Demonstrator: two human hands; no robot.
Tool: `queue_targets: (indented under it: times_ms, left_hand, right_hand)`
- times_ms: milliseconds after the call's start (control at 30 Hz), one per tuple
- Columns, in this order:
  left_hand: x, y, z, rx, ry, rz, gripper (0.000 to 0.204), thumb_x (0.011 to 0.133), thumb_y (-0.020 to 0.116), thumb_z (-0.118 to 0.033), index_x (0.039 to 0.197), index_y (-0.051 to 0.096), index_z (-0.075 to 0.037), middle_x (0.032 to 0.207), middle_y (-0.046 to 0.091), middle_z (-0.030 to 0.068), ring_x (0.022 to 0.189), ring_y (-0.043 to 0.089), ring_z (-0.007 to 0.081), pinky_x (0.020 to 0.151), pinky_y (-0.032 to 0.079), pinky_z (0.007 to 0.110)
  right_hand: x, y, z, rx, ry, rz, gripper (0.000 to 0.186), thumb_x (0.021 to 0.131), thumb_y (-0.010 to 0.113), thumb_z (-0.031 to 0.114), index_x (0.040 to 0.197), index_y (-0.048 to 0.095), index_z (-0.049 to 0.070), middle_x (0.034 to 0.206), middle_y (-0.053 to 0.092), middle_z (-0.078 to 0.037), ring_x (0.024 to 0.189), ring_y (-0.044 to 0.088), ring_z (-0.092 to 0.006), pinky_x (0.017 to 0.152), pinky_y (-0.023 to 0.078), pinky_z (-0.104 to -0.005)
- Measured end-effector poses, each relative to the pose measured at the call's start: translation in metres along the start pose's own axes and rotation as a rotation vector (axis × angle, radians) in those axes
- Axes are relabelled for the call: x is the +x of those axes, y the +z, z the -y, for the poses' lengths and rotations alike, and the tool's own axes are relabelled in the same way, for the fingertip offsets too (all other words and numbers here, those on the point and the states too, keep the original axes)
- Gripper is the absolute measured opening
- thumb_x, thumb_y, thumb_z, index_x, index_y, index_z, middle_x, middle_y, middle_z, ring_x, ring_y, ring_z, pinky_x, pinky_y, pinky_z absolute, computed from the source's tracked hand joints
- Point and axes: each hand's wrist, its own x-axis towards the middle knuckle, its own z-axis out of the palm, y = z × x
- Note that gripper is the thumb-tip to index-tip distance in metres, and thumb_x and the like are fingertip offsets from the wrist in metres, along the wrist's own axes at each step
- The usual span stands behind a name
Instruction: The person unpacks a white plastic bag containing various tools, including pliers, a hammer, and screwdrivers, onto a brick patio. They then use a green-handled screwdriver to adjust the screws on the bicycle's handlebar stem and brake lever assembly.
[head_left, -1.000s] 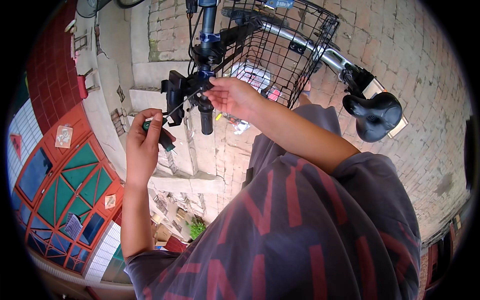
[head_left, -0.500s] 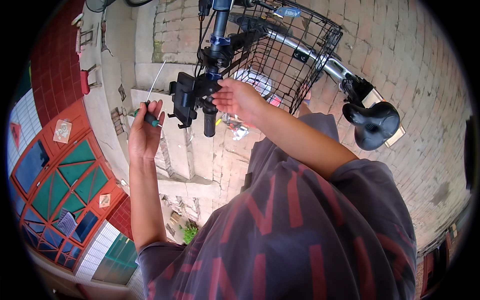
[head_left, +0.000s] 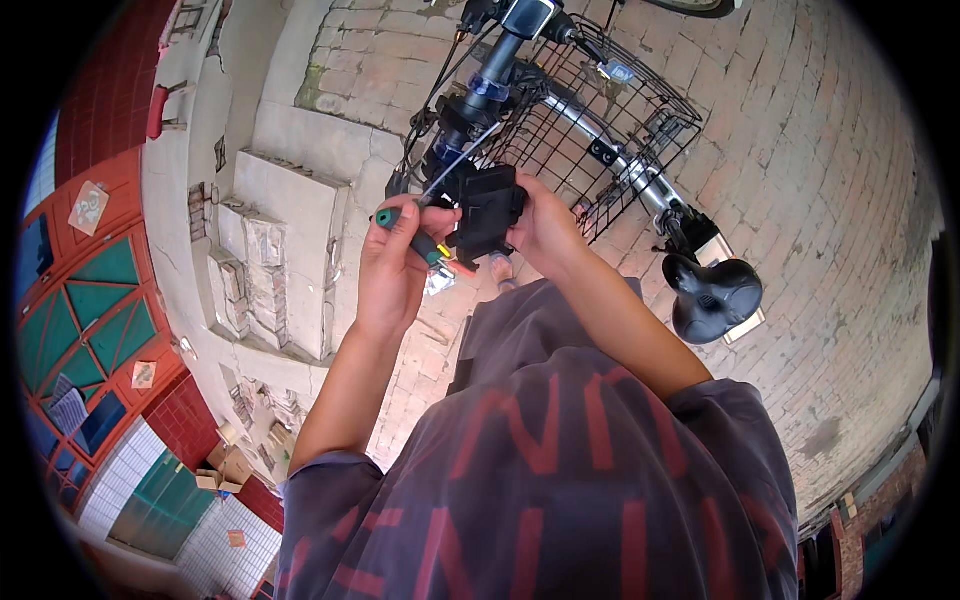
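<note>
My left hand (head_left: 392, 275) is closed on a screwdriver (head_left: 428, 243) with a green and black handle lying crosswise to its thin metal shaft. The shaft slants up and to the right, past the black phone holder (head_left: 488, 205) toward the handlebar (head_left: 490, 85). Left fingertips come close to the holder's left edge; whether they touch it I cannot tell. My right hand (head_left: 550, 232) grips the holder from its right side, thumb and fingers at its edge. Behind the holder, its clamp and the handlebar's near grip are mostly hidden.
A black wire basket (head_left: 600, 120) sits beyond the handlebar. To the right are the bike's silver frame tube (head_left: 630, 170) and black saddle (head_left: 712, 298). Small tools with yellow and orange parts (head_left: 458, 268) show below my left hand. Concrete steps (head_left: 290, 220) stand at left.
My left hand has brought the screwdriver rightward, up to the phone holder. My right hand has moved from beside the handlebar clamp onto the holder, which now sits turned and farther right.
</note>
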Motion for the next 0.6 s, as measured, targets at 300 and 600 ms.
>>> queue_targets:
  times_ms: [300,600]
  left_hand:
    - [-0.033,0.001,0.033,-0.48,-0.212,-0.092,0.017,0.093,0.06,-0.01,0.109,0.06,-0.005,0.095,0.062,0.0037,0.091,0.057,0.0131,0.082,0.044,0.028]
    - [-0.043,0.017,0.06,-0.461,-0.234,0.007,0.014,0.094,0.057,-0.009,0.108,0.058,-0.01,0.113,0.063,0.0092,0.108,0.055,0.016,0.091,0.041,0.031]
  right_hand:
    - [-0.041,-0.021,-0.007,-0.391,-0.338,-0.34,0.033,0.099,0.047,0.03,0.116,0.052,0.002,0.11,0.061,-0.009,0.096,0.06,-0.0183,0.088,0.048,-0.0327]
    - [-0.104,-0.001,-0.032,-0.349,-0.222,-0.037,0.021,0.094,0.061,0.014,0.111,0.056,0.003,0.102,0.064,-0.007,0.082,0.06,-0.0105,0.072,0.048,-0.0237]
